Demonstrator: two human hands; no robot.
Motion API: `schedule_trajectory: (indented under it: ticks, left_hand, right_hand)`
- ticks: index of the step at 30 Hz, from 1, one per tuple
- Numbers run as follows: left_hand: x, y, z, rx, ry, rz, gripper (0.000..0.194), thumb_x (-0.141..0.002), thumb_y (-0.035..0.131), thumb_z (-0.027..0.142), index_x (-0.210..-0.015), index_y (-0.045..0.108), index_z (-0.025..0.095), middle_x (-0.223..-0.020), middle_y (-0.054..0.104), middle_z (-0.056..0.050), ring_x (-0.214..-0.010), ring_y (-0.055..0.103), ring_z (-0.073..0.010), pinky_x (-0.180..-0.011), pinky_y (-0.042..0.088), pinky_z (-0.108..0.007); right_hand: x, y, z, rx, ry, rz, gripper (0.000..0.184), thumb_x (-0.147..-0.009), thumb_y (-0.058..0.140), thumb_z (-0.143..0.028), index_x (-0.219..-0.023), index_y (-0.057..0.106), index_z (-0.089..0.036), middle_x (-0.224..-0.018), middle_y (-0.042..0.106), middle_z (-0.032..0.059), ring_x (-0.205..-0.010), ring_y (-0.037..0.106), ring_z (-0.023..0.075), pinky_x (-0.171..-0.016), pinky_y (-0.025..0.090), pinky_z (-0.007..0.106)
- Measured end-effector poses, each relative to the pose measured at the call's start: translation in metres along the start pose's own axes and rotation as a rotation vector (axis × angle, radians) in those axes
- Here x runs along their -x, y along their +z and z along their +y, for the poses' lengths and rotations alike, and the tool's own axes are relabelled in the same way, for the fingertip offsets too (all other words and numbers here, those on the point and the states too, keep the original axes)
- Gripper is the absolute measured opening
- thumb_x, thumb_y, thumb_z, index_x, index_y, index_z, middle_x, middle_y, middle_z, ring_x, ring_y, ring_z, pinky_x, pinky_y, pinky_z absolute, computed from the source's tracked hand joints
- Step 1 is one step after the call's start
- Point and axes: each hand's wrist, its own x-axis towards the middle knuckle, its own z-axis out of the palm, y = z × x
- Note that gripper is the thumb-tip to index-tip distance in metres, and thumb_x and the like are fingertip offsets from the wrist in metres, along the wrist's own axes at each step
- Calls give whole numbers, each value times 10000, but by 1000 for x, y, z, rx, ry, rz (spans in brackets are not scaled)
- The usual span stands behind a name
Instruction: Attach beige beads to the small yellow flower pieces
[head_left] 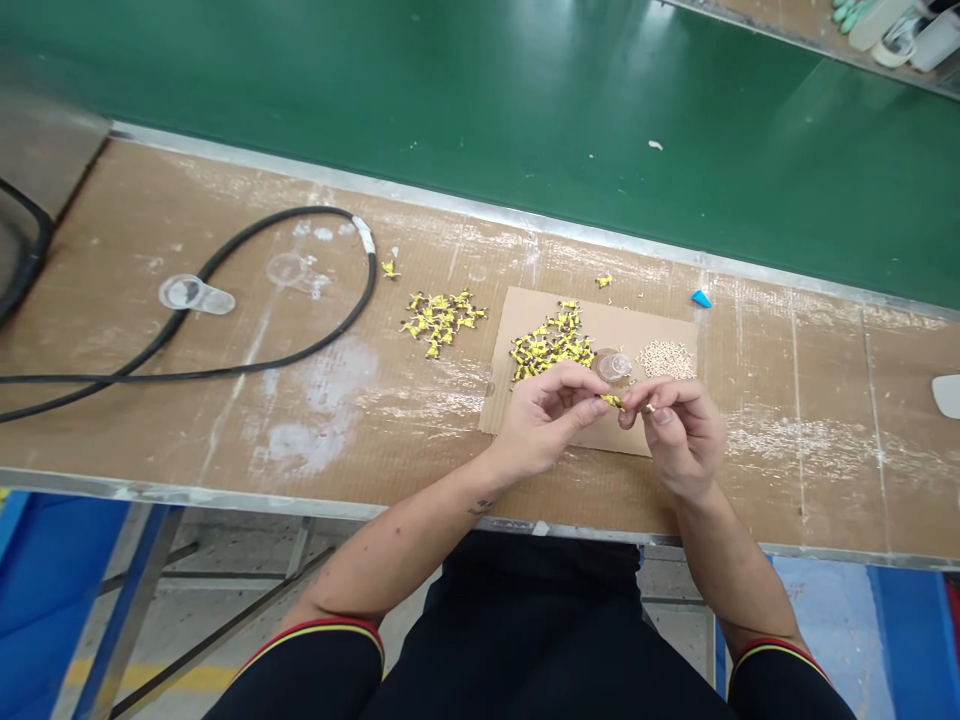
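My left hand (551,415) pinches a small yellow figure (611,400) between thumb and fingers. Close beside it, my right hand (681,425) is closed on a tiny pale piece (650,407) held at the fingertips. Both hands are above a flat cardboard sheet (499,385). Just beyond them on the sheet lies a pile of yellow figures with dark parts (551,345). A small clear round container (615,366) stands between that pile and a heap of tiny pale pieces (666,359).
Left of the sheet is another group of yellow figures (442,320). A looped black cable (277,362) crosses the bench, with clear plastic scoops (196,294) near it. A blue cone-shaped tip (701,299) lies at the back. Beyond the bench edge runs a green surface (480,110).
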Motion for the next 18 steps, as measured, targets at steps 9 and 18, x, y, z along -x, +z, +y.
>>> schedule_trajectory:
  ticks: [9,18]
  left_hand:
    - [3,1,1,-5,-67,-72,280,-858,841,435,-913,795,164,-817,763,-55,-697,702,-130,-696,614,-264]
    - [5,2,3,26,-99,-67,280,-855,847,406,-971,778,161,-791,769,-41,-668,715,-116,-657,616,-223]
  right_hand:
    - [-2,1,-1,-107,113,-52,114,-1026,596,-320,-937,611,-251,-761,621,-7,-666,575,149,-588,507,286]
    - [-2,1,-3,12,56,-79,58,-1014,586,-244,-959,606,-245,-810,633,1,-691,600,142,-613,511,274]
